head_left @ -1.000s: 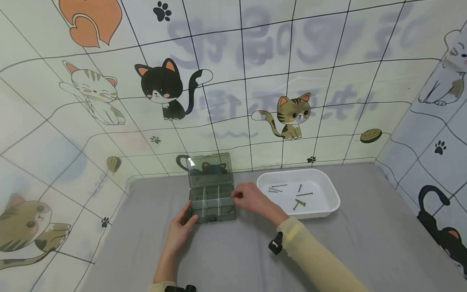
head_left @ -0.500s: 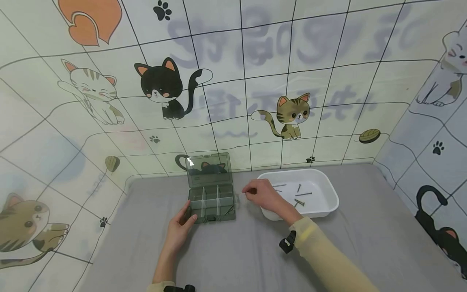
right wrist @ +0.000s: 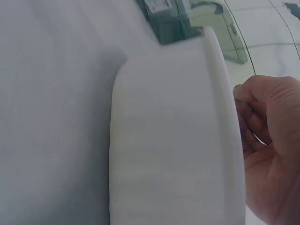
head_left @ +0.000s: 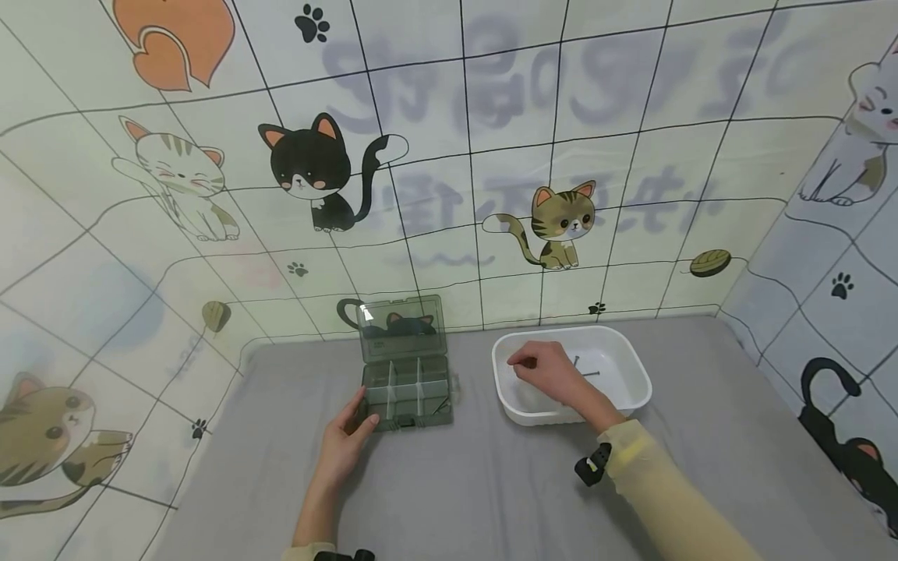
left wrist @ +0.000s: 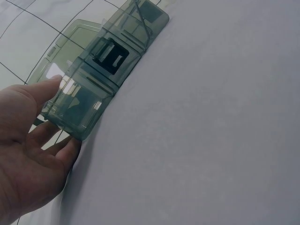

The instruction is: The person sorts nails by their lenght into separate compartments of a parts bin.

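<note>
A green-tinted clear plastic compartment box stands on the cloth with its lid raised at the back. My left hand holds its front left corner, thumb at the rim and fingers along the side, as the left wrist view also shows. A few thin metal screws lie in the front right compartment. Over the left part of a white tray is my right hand, fingers loosely curled, with nothing visible in them. Beyond it a screw shows in the tray; the hand hides other tray contents.
Grey cloth covers the table. Behind it rises a white sheet with cat drawings and grid lines, which also closes off both sides. A strip of cloth separates box and tray.
My right hand has left the box's right edge and moved right, over the tray. Screws in the front right compartment show more plainly. My left hand has stayed on the box.
</note>
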`<act>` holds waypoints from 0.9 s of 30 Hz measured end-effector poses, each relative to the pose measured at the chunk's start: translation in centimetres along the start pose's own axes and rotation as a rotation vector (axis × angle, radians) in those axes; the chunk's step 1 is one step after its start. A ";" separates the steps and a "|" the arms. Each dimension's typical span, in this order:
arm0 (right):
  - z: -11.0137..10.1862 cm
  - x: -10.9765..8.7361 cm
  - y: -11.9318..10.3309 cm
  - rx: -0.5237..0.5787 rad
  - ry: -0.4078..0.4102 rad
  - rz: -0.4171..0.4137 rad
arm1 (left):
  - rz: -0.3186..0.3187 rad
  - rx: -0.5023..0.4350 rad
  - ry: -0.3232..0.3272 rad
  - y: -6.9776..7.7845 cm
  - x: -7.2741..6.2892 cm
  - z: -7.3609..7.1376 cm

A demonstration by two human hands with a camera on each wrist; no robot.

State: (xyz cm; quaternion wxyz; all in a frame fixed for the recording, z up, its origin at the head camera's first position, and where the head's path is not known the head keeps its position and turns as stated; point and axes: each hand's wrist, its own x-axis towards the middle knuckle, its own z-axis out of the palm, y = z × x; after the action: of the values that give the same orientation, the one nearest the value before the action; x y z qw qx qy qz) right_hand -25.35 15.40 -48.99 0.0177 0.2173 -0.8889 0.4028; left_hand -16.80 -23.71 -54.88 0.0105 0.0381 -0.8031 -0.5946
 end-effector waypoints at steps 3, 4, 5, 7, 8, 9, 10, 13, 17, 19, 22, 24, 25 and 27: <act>-0.8 -0.3 0.7 -0.002 0.002 0.030 | 0.005 0.011 0.008 0.0 0.0 0.0; -1.1 -0.4 0.9 -0.005 0.003 0.037 | 0.006 0.015 0.011 0.0 0.0 0.0; -1.3 -0.5 1.1 -0.002 0.005 0.048 | 0.005 0.016 0.013 0.0 0.0 0.0; -1.8 -0.7 1.5 -0.001 0.008 0.060 | 0.003 0.016 0.014 0.0 0.0 0.0; -2.1 -0.8 1.7 -0.003 0.010 0.067 | 0.001 0.015 0.013 0.0 0.0 0.0; -2.3 -0.9 2.0 -0.008 0.014 0.078 | 0.000 0.013 0.013 0.0 0.0 0.0; -2.5 -1.0 2.2 -0.016 0.017 0.084 | -0.001 0.013 0.012 0.0 0.0 0.0; -2.9 -1.1 3.0 -0.038 0.023 0.109 | -0.002 0.007 0.007 0.1 0.0 -0.1; -2.9 -1.1 3.7 -0.042 0.010 0.153 | 0.002 -0.002 0.004 0.1 -0.2 -0.2; -2.8 -1.0 4.0 -0.039 -0.010 0.166 | 0.001 -0.005 0.004 0.1 -0.2 -0.2; -2.4 -0.6 4.5 -0.036 -0.036 0.173 | -0.001 -0.007 0.004 0.2 -0.3 -0.3; -2.2 -0.2 4.8 -0.048 -0.048 0.163 | -0.002 -0.003 0.007 0.2 -0.3 -0.3; -2.2 -0.1 4.9 -0.053 -0.048 0.162 | -0.002 -0.002 0.007 0.2 -0.3 -0.3; -2.1 0.2 5.0 -0.067 -0.051 0.160 | 0.000 0.003 0.005 0.2 -0.2 -0.2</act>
State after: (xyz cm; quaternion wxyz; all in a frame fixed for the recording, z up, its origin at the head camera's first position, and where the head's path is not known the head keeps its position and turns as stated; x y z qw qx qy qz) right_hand -27.89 19.78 -51.08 -0.0300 0.1553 -0.9166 0.3673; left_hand -16.57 -23.88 -54.64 0.0124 0.0393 -0.8038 -0.5935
